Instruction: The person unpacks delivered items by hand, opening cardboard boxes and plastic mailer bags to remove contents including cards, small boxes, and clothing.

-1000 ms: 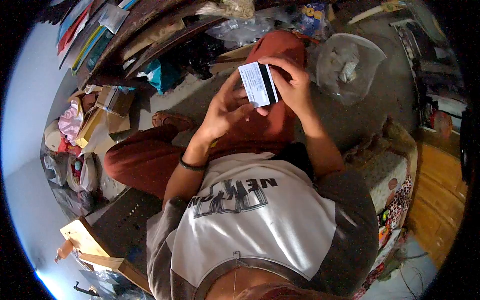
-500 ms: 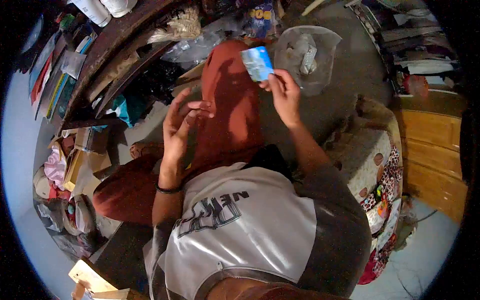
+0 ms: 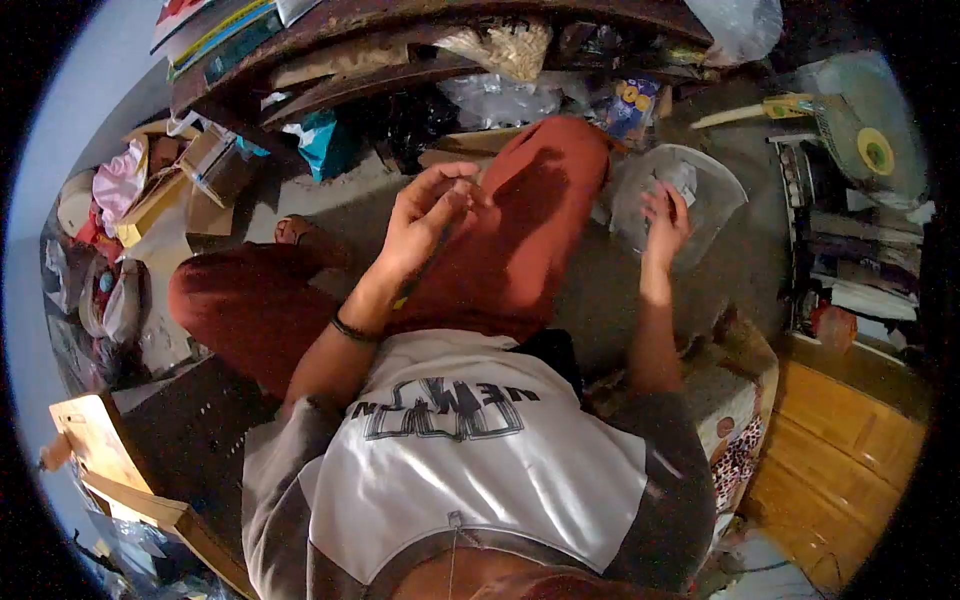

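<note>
My right hand (image 3: pixel 667 228) is over a clear plastic bag (image 3: pixel 722 205) on the floor, its fingers apart and nothing seen in them. A whitish, silvery item (image 3: pixel 684 178) shows inside the bag, just beyond the fingertips. My left hand (image 3: pixel 420 222) is raised above my reddish-brown trouser leg (image 3: pixel 540 230), thumb and fingers drawn together. Whatever those fingers hold, if anything, cannot be made out. A dark thin strip with a yellow spot (image 3: pixel 402 300) shows beside the left wrist; what it is stays unclear. The blue packet is not visible.
A dark wooden shelf (image 3: pixel 560 22) runs along the far side, with plastic wrapping (image 3: pixel 500 100) and a blue packet with yellow marks (image 3: pixel 632 105) under it. Cardboard boxes (image 3: pixel 212 170) stand at left. A wooden cabinet (image 3: pixel 840 440) and a fan (image 3: pixel 872 150) are at right.
My right hand has moved right to the plastic bag and no longer shows the blue packet. The left hand's fingers have drawn together. The view has shifted.
</note>
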`<act>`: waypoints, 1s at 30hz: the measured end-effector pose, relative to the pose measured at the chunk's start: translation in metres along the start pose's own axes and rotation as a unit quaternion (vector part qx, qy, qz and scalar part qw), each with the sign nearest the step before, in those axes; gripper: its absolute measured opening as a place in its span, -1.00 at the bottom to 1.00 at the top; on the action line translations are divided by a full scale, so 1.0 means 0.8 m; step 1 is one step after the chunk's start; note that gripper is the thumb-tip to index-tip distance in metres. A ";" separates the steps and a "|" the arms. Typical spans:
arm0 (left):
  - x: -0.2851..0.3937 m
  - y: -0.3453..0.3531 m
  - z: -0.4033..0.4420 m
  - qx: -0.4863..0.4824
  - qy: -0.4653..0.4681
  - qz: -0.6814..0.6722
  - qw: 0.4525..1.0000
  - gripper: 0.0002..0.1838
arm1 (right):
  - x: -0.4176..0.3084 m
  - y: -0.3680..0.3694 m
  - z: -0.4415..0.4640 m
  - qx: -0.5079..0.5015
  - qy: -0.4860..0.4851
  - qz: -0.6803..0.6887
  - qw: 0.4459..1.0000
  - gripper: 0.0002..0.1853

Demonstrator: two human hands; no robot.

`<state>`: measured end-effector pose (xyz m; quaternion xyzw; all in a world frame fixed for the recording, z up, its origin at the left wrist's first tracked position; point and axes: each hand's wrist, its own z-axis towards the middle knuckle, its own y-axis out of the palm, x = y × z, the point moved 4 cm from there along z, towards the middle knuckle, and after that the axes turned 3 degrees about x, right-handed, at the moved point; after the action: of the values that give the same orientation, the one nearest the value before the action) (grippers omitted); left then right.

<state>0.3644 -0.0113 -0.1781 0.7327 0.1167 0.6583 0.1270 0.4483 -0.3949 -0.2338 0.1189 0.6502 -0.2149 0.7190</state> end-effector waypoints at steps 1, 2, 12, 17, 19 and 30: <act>-0.003 -0.002 0.002 0.007 0.000 -0.018 1.000 -0.74 | -0.032 0.036 -0.008 -0.036 -0.030 -0.013 0.999 -0.70; -0.005 -0.005 0.003 0.014 -0.001 -0.036 0.999 -0.75 | -0.069 0.076 -0.019 -0.071 -0.060 -0.026 0.995 -0.73; -0.008 -0.052 0.007 0.087 0.022 -0.052 0.995 -0.79 | -0.105 0.378 -0.029 -0.167 -0.475 -0.474 0.722 -0.33; -0.019 -0.099 -0.001 0.141 0.041 -0.080 0.986 -0.80 | -0.093 0.404 0.019 -0.117 -0.497 -0.456 0.729 -0.66; -0.029 -0.116 -0.004 0.163 0.026 -0.071 0.984 -0.79 | -0.058 0.404 0.066 -0.088 -0.470 -0.430 0.766 -0.70; -0.039 -0.129 0.006 0.189 0.032 -0.080 0.978 -0.79 | -0.074 0.402 0.087 -0.017 -0.342 -0.288 0.894 -0.75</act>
<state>0.3652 0.0752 -0.2426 0.7105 0.3012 0.6351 0.0343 0.6550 -0.1338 -0.2013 -0.1667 0.3740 -0.4287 0.8053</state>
